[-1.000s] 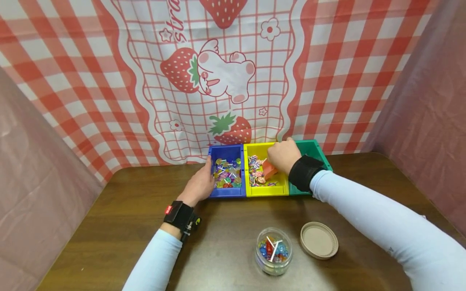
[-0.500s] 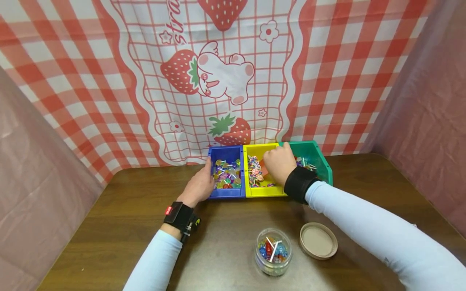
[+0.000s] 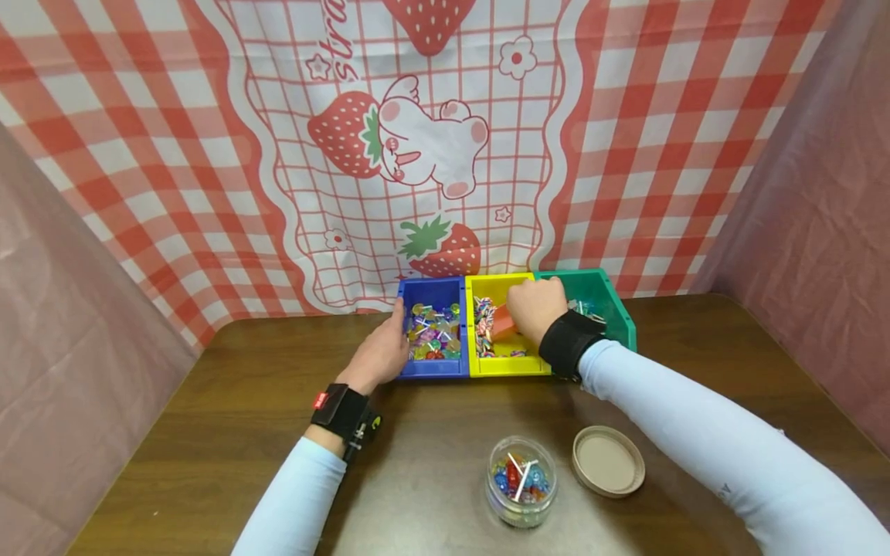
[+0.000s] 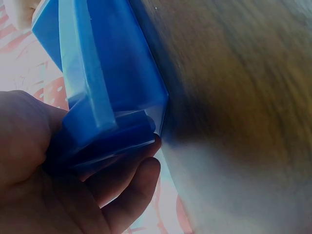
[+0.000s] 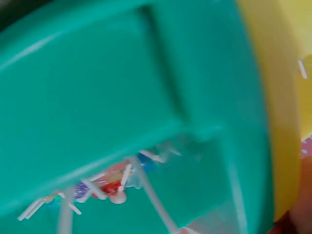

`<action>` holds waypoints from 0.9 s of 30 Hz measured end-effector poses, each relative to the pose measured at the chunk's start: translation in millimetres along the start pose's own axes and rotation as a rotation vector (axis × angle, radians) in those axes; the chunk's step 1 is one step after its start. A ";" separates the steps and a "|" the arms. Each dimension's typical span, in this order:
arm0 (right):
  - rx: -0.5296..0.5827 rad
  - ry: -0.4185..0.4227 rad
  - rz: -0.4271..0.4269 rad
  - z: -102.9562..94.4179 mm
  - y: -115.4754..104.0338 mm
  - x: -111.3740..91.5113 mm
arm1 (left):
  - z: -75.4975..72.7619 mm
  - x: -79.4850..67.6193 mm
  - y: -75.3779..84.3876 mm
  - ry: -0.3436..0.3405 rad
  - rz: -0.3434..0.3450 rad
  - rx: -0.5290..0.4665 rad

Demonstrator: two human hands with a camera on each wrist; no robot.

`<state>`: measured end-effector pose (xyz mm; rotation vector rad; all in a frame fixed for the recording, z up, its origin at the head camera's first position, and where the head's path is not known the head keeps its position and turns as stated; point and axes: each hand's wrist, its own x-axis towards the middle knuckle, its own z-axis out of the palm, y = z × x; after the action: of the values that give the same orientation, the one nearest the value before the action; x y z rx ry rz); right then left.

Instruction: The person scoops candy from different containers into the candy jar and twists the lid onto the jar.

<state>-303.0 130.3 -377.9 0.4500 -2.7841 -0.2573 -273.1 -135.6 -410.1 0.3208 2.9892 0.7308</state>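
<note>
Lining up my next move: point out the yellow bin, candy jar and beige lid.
Yellow bin (image 3: 511, 367), head view, front rim.
Candy jar (image 3: 523, 514), head view, clear front wall.
Beige lid (image 3: 608, 461), head view, centre of upward face.

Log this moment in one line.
left hand: grips blue bin | right hand: holds orange scoop in yellow bin | jar: open, lid beside

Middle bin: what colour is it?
The middle bin is yellow, seen best in the head view.

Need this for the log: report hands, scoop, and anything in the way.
Left hand grips blue bin. Right hand holds orange scoop. Scoop in yellow bin, beside striped candy. No obstruction seen.
</note>
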 end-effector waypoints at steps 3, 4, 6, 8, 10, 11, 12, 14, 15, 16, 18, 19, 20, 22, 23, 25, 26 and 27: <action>0.020 0.016 0.023 -2.7 -3.9 1.4 | -0.3 -0.2 -0.2 -0.003 -0.002 -0.007; 0.018 0.032 0.015 -3.3 -5.0 1.9 | -0.5 -0.4 -0.3 -0.004 -0.003 -0.007; -0.001 0.078 -0.028 -3.3 -6.6 3.0 | -0.7 -0.6 -0.4 -0.006 -0.004 -0.006; -0.028 0.148 -0.102 -1.6 -6.7 4.2 | -1.0 -0.4 -0.4 -0.003 0.000 -0.006; -0.045 0.203 -0.171 1.1 -4.7 5.4 | -0.8 0.2 -0.4 -0.001 0.003 -0.004; -0.048 0.219 -0.190 3.1 -3.0 6.0 | -0.7 0.4 -0.3 -0.002 0.005 -0.005; -0.043 0.222 -0.196 4.8 -0.9 6.5 | -0.4 0.7 -0.4 -0.001 0.006 -0.005; -0.017 0.192 -0.169 7.7 4.4 6.8 | 0.3 1.1 -0.1 0.000 0.004 -0.007; -0.005 0.172 -0.151 9.0 7.2 7.0 | 0.7 1.1 -0.1 0.000 0.004 -0.007; 0.008 0.151 -0.141 9.9 9.9 6.9 | 1.0 0.9 0.0 -0.002 0.003 -0.008; 0.032 0.111 -0.141 10.5 14.6 6.4 | 1.9 0.7 0.1 -0.007 -0.002 -0.006; 0.041 0.097 -0.155 9.9 16.4 6.1 | 2.2 0.5 0.2 -0.009 -0.003 -0.005; 0.046 0.090 -0.177 9.4 17.8 5.9 | 2.5 0.4 0.2 -0.012 -0.004 -0.004; 0.053 0.071 -0.224 6.6 18.9 5.1 | 2.8 0.3 0.3 -0.015 -0.008 0.001; 0.053 0.059 -0.232 4.8 18.8 4.6 | 2.8 0.4 0.4 -0.013 -0.010 0.002; 0.058 0.025 -0.218 1.6 18.0 3.3 | 2.6 0.6 0.4 -0.008 -0.011 0.005; 0.061 0.002 -0.196 0.2 17.0 2.4 | 2.5 0.7 0.3 -0.005 -0.010 0.008; 0.065 -0.020 -0.172 -1.1 15.8 1.3 | 2.3 0.8 0.3 -0.003 -0.010 0.011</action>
<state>-308.2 144.5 -373.1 0.7081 -2.7822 -0.2104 -273.6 -134.1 -412.1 0.3075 2.9913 0.7128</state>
